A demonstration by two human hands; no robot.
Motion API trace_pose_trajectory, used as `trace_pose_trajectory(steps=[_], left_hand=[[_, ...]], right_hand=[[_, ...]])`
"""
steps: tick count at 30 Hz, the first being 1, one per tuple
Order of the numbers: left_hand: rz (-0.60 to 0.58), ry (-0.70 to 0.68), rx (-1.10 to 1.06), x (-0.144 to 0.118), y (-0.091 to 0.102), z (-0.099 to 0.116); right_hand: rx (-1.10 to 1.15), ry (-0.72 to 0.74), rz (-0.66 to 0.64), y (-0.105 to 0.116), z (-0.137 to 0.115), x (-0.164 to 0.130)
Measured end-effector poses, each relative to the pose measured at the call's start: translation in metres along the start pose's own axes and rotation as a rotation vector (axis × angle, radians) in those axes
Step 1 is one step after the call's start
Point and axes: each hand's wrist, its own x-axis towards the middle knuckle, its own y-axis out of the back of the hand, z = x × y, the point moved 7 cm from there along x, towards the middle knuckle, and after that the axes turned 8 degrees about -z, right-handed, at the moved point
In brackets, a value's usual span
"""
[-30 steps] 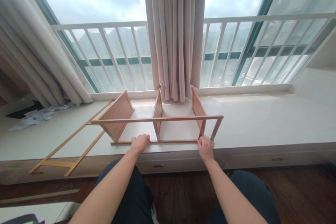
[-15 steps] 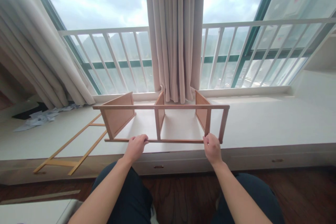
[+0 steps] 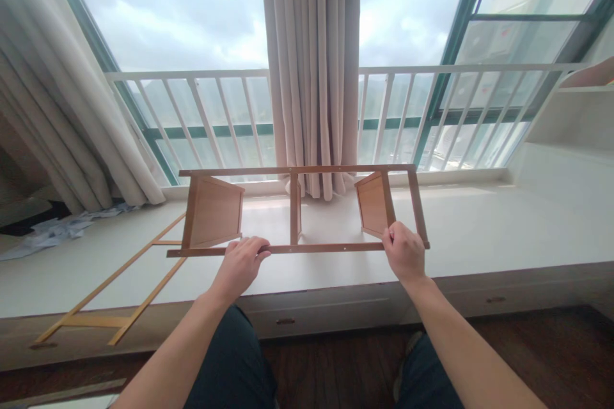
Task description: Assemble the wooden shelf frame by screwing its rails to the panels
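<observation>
Wooden shelf frame (image 3: 294, 208), one, reddish-brown, held before you at the window ledge (image 3: 480, 223); two long rails run left to right, joined by crossbars, with three panels set back behind them, the middle one seen nearly edge-on; whether its back edges touch the ledge, you cannot tell from this angle; your left hand (image 3: 242, 263), fingers curled over the near rail (image 3: 326, 248), grips it between the left panel (image 3: 215, 209) and the centre crossbar; your right hand (image 3: 405, 252), closed around the same rail, where the crossbar by the right panel (image 3: 374, 204) meets it; lighter wooden frame (image 3: 96, 321), ladder-like, one, lying aslant on the ledge to your left, its near end jutting past the front edge, its far end running behind the shelf; papers (image 3: 52, 230), loose, white, near the left curtain (image 3: 71, 108); middle curtain (image 3: 314, 64), beige, hanging beyond the shelf; white railing (image 3: 432, 68), along the window; drawer handle (image 3: 285, 321), below the ledge; dark wooden floor (image 3: 330, 364), beneath you.
</observation>
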Motion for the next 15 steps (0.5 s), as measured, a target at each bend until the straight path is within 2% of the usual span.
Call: trace_pose_trajectory(steps=[6, 15], left_hand=[[0.056, -0.041, 0.043, 0.014, 0.035, 0.007], [0.106, -0.07, 0.109, 0.042, 0.07, 0.001]], right_hand=[[-0.049, -0.063, -0.064, 0.022, -0.007, 0.042], [-0.096, -0.153, -0.263, 0.028, -0.021, 0.101]])
